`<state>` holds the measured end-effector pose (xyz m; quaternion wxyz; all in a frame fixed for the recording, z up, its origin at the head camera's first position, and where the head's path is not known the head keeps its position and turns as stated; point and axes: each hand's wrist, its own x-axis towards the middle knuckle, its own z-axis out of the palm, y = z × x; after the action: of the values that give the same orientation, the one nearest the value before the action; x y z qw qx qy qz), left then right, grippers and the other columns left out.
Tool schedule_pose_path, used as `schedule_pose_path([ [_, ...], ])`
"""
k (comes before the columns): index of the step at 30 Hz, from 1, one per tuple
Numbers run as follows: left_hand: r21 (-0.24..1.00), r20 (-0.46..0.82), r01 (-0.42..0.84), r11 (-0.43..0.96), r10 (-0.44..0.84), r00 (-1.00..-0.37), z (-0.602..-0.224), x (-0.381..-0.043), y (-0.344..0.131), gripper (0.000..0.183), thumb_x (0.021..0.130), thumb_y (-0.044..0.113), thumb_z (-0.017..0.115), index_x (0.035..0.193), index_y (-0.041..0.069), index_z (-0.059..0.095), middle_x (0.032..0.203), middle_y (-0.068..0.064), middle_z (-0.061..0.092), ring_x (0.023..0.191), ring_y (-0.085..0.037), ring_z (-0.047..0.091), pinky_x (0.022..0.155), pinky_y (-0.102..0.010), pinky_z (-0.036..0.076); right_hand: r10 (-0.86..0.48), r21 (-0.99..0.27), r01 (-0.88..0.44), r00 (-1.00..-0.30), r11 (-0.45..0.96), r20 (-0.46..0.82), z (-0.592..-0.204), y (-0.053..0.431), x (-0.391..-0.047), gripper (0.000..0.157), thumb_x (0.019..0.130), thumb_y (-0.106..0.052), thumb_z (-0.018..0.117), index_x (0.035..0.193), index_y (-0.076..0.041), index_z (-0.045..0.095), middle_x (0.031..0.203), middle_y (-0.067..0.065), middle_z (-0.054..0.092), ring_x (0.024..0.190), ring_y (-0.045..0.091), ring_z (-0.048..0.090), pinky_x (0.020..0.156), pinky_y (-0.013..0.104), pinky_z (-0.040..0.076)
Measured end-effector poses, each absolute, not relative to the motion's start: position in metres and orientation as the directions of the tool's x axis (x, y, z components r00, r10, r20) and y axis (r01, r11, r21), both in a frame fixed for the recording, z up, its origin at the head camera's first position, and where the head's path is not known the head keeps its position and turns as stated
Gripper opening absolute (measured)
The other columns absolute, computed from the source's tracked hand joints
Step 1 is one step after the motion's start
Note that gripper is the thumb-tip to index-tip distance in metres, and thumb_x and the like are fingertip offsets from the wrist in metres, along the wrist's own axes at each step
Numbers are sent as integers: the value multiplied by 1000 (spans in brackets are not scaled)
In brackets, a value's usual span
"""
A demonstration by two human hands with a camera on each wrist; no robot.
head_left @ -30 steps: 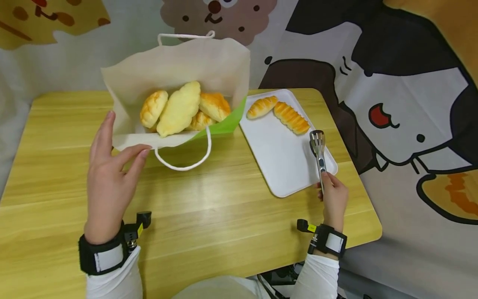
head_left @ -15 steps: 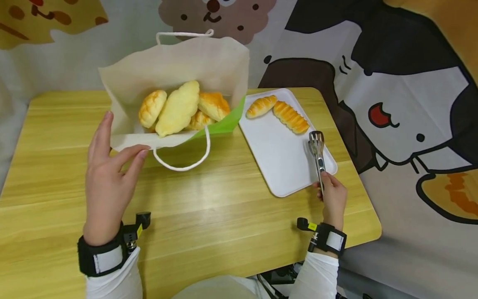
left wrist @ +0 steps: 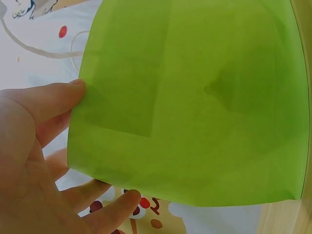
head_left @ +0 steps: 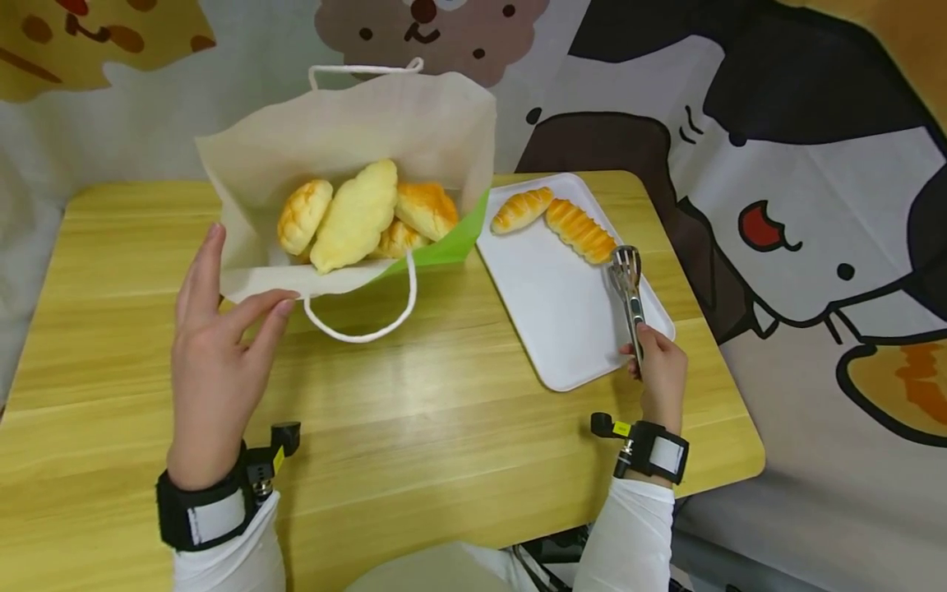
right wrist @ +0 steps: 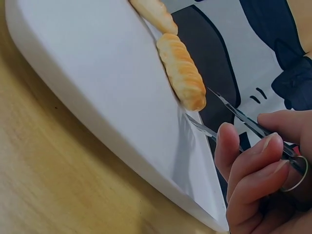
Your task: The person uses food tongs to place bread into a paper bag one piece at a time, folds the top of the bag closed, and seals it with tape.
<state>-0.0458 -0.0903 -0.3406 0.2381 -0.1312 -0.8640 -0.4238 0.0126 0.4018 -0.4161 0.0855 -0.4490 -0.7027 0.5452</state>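
Note:
My left hand (head_left: 222,353) pinches the near rim of a green paper bag (left wrist: 195,107) between thumb and forefinger, its other fingers spread. Inside the bag's mouth lie several bread rolls, among them a pale yellow one (head_left: 357,215) and a browned one (head_left: 305,217). In my right hand (head_left: 661,370) is a pair of metal tongs (head_left: 629,284), its parted tips above the right side of a white tray (head_left: 558,312). Close to those tips sits a ridged roll (right wrist: 181,73). Behind it on the tray rests a smaller striped roll (head_left: 521,210).
The wooden table (head_left: 414,460) carries bag and tray. A printed cartoon cloth (head_left: 806,205) hangs behind and to the right. One white cord handle (head_left: 362,337) loops over the bag's near side; another (head_left: 366,69) stands at the back.
My right hand has moved slightly forward, bringing the tong tips nearer to the ridged roll. The left hand keeps its pinch on the bag's rim, almost unmoved.

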Motion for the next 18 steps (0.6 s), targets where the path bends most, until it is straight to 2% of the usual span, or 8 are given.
schedule_pose_path([
  [10, 675, 531, 432, 598, 12, -847, -341, -47, -88, 12, 83, -2, 77, 93, -9, 76, 163, -5, 34, 151, -32, 28, 123, -54, 24, 705, -845, 534, -587, -32, -398, -416, 409, 6, 42, 100, -44, 58, 121, -9, 65, 71, -2, 65, 47, 9, 47, 44, 22, 42],
  [18, 664, 541, 434, 609, 9, -841, -340, -43, -85, 11, 85, 1, 77, 93, -7, 76, 163, -5, 34, 150, -32, 29, 123, -53, 24, 661, -826, 564, -618, -5, -426, -414, 411, 1, 49, 100, -48, 56, 132, -11, 61, 78, -1, 66, 52, 9, 50, 50, 22, 45],
])
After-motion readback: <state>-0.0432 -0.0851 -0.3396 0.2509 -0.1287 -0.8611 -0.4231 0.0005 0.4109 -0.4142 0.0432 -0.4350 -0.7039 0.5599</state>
